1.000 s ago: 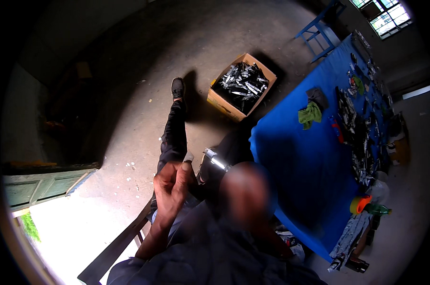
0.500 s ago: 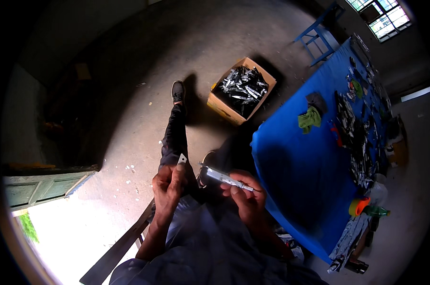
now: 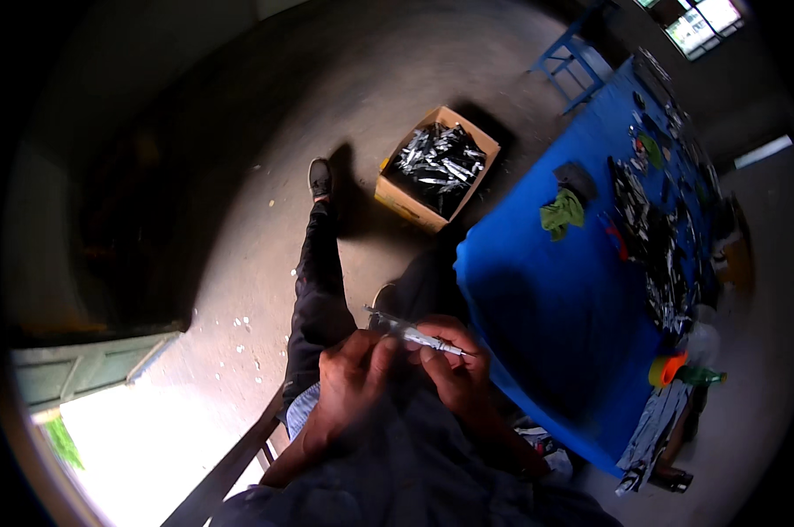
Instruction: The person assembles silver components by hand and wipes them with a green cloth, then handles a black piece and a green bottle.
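My right hand [image 3: 456,364] grips a slim, pen-like silver-and-white piece [image 3: 419,335] between thumb and fingers. Its pointed end sticks out at the right, and a thin dark tip shows at its upper left. My left hand [image 3: 353,369] is closed right beside it, thumb pressed against the fingers, close to or touching the piece's near side. What sits inside the left fingers is hidden. Both hands are above my lap, in front of my dark clothing.
A cardboard box [image 3: 405,204] of silver and black slim pieces stands on the floor ahead. To the right, a blue-covered table [image 3: 537,290] carries a green cloth [image 3: 562,213], heaped pieces, an orange tape roll [image 3: 671,369] and a green bottle [image 3: 702,376]. A blue chair [image 3: 572,66] stands beyond.
My left hand has moved right, up to the slim piece. The small flat piece with a hole that it held is now out of sight. My right hand keeps its grip.
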The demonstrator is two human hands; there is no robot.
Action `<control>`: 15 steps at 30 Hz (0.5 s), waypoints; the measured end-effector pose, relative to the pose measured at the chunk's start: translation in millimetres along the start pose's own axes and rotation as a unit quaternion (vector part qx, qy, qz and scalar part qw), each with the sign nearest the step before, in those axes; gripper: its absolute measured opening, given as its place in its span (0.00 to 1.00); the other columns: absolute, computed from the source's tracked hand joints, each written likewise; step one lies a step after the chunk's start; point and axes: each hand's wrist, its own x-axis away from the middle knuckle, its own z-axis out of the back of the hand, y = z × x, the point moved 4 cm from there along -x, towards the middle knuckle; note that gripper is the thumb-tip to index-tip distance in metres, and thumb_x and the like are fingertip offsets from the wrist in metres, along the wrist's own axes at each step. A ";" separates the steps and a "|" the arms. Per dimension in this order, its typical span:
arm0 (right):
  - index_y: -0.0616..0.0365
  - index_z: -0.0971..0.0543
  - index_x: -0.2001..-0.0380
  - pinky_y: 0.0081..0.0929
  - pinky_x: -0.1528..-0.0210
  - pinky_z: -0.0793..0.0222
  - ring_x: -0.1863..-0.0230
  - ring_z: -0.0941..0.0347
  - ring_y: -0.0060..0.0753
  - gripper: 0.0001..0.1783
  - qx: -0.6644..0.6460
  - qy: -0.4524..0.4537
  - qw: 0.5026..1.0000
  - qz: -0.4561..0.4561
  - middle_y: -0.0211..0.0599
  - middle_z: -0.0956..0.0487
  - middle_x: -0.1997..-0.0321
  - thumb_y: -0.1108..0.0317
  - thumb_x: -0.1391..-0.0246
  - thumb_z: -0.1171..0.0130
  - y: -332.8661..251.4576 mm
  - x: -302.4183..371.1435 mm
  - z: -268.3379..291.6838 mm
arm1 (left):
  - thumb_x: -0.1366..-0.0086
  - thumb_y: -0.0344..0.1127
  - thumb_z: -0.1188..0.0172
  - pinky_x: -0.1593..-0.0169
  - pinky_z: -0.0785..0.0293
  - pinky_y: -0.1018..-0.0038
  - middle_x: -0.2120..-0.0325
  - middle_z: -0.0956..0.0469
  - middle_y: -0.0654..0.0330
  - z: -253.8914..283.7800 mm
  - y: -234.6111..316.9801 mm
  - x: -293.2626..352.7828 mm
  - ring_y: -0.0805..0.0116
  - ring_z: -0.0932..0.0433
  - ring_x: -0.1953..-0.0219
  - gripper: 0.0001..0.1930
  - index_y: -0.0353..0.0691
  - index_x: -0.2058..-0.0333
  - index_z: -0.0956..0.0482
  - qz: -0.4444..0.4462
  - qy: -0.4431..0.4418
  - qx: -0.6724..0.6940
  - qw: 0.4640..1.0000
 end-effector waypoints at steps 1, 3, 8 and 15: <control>0.65 0.23 0.47 0.27 0.50 0.22 0.51 0.20 0.31 0.15 0.000 -0.003 1.000 -0.003 0.42 0.21 0.49 0.79 0.37 0.42 -0.9 1.3 3.0 | 0.28 0.35 0.37 0.71 0.30 0.76 0.78 0.21 0.64 0.7 -6.7 -0.5 0.78 0.26 0.75 0.10 0.33 0.65 0.19 0.052 0.027 0.033 0.998; 0.65 0.23 0.46 0.27 0.50 0.21 0.52 0.19 0.31 0.16 0.006 0.005 1.000 0.002 0.42 0.21 0.47 0.80 0.38 0.41 -8.2 5.0 15.4 | 0.27 0.39 0.38 0.71 0.34 0.78 0.79 0.24 0.68 3.7 -25.2 -2.0 0.80 0.31 0.76 0.12 0.35 0.67 0.19 0.146 0.067 0.103 0.982; 0.67 0.22 0.50 0.27 0.56 0.19 0.60 0.17 0.31 0.12 0.037 0.134 0.989 -0.057 0.45 0.17 0.59 0.73 0.34 0.42 -40.8 3.9 60.3 | 0.27 0.45 0.39 0.71 0.34 0.79 0.77 0.23 0.64 22.4 -40.1 -21.6 0.80 0.30 0.76 0.17 0.33 0.63 0.20 0.141 0.073 0.038 0.987; 0.65 0.19 0.58 0.22 0.70 0.26 0.75 0.24 0.22 0.12 0.080 0.322 0.943 0.039 0.36 0.19 0.71 0.66 0.32 0.44 -75.2 -4.6 182.6 | 0.28 0.42 0.40 0.68 0.28 0.77 0.71 0.18 0.60 -5.0 -19.3 -67.3 0.76 0.25 0.74 0.16 0.33 0.53 0.19 0.121 -0.009 -0.021 0.992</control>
